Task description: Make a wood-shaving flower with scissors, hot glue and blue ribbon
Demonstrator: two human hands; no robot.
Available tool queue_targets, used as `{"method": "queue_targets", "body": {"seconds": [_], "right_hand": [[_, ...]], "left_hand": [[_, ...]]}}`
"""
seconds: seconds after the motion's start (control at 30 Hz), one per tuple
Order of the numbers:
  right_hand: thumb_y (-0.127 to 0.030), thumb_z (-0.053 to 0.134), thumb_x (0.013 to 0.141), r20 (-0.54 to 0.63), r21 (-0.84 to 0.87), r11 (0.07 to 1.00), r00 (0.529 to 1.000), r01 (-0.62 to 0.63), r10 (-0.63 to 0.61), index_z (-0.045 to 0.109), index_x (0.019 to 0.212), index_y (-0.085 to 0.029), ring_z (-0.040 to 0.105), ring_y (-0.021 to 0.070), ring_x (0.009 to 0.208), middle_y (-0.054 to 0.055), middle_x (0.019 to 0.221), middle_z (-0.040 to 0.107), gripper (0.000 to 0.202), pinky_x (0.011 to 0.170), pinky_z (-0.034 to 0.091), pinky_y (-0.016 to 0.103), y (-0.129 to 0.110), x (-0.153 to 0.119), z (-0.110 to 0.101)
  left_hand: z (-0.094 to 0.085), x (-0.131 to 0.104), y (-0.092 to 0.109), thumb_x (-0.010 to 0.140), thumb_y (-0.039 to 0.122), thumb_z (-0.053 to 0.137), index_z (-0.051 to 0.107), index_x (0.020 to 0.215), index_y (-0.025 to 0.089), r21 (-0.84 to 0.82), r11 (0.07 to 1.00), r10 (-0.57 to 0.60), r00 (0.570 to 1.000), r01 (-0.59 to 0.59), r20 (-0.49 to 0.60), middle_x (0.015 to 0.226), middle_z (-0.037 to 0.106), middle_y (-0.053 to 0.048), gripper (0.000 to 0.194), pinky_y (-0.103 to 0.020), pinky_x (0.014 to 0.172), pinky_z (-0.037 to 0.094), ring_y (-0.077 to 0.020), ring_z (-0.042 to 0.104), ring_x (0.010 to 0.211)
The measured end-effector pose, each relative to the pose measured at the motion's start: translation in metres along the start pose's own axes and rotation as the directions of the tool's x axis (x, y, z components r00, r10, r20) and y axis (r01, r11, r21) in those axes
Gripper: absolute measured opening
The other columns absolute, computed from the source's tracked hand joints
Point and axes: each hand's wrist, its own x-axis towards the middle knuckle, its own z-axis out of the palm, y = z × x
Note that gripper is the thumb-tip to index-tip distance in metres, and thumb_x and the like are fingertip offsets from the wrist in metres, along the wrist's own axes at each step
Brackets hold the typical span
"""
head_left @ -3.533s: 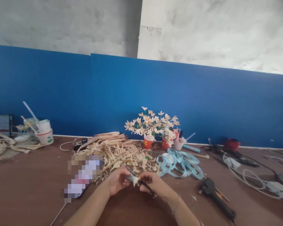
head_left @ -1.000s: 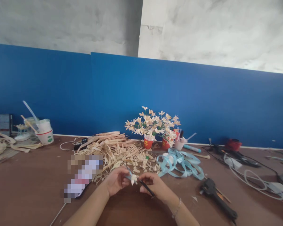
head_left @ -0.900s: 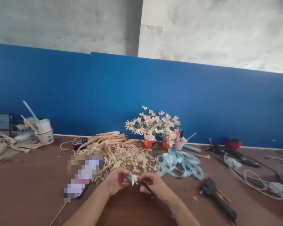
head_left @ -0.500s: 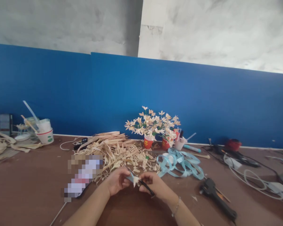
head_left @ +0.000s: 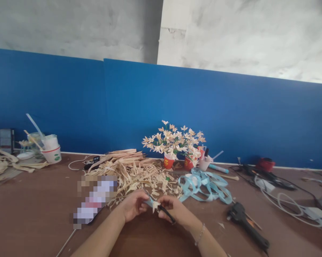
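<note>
Close in front of me, my left hand (head_left: 134,206) is closed in a pinch on a small pale flower (head_left: 156,206) of dried husk. A light blue strip (head_left: 149,202) lies against the flower by the left fingertips. My right hand (head_left: 175,211) is wrapped round black-handled scissors (head_left: 167,215), just right of the flower. A thin dark tip shows above the left fingers; whether it belongs to the scissors I cannot tell. Behind both hands spreads a heap of dried husk strips (head_left: 134,171). Coils of light blue ribbon (head_left: 203,185) lie beyond my right hand.
Red cups (head_left: 168,162) of husk flowers (head_left: 174,141) stand against the blue partition (head_left: 123,103). A blurred-out phone-like slab (head_left: 95,201) lies left. A black glue gun (head_left: 248,228) rests right, near white cables (head_left: 286,207). A white cup (head_left: 51,155) stands far left.
The scissors' black handle has shifted slightly and shows more of a curve. Both hands stay almost where they were, with the flower between them.
</note>
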Motion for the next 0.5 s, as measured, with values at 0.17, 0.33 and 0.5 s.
{"method": "queue_targets", "body": {"seconds": [0.17, 0.33, 0.5], "right_hand": [[-0.037, 0.08, 0.048, -0.045, 0.014, 0.999, 0.998, 0.043, -0.042, 0.058, 0.079, -0.016, 0.047, 0.0075, 0.058, -0.005, 0.064, 0.054, 0.044, 0.053, 0.035, 0.018, 0.011, 0.006, -0.003], [-0.034, 0.078, 0.052, -0.107, -0.097, 0.992, 0.99, 0.086, -0.096, 0.058, 0.085, -0.016, 0.044, 0.0072, 0.056, -0.005, 0.062, 0.05, 0.042, 0.053, 0.034, 0.019, 0.02, 0.01, -0.007], [-0.025, 0.074, 0.056, -0.162, -0.249, 0.963, 0.976, 0.104, -0.147, 0.06, 0.083, -0.017, 0.041, 0.0077, 0.053, -0.006, 0.059, 0.048, 0.032, 0.051, 0.033, 0.02, 0.012, 0.008, -0.003]], "left_hand": [[0.003, -0.003, 0.001, 0.058, 0.017, 0.068, 0.048, 0.062, 0.015, 0.105, 0.993, 0.055, 0.998, -0.058, 0.025, 0.055, 0.048, 0.005, 0.02, -0.017, 0.041, 0.015, -0.004, 0.041, 0.045], [0.007, -0.005, 0.003, 0.061, 0.025, 0.067, 0.051, 0.065, 0.015, 0.182, 0.973, 0.142, 0.99, -0.144, 0.023, 0.073, 0.058, 0.002, 0.02, -0.018, 0.037, 0.003, -0.0017, 0.04, 0.042], [0.008, -0.004, 0.003, 0.059, 0.027, 0.069, 0.05, 0.063, 0.014, 0.24, 0.951, 0.207, 0.978, -0.195, -0.025, 0.084, 0.064, -0.001, 0.023, -0.018, 0.035, 0.009, -0.0002, 0.04, 0.037]]}}
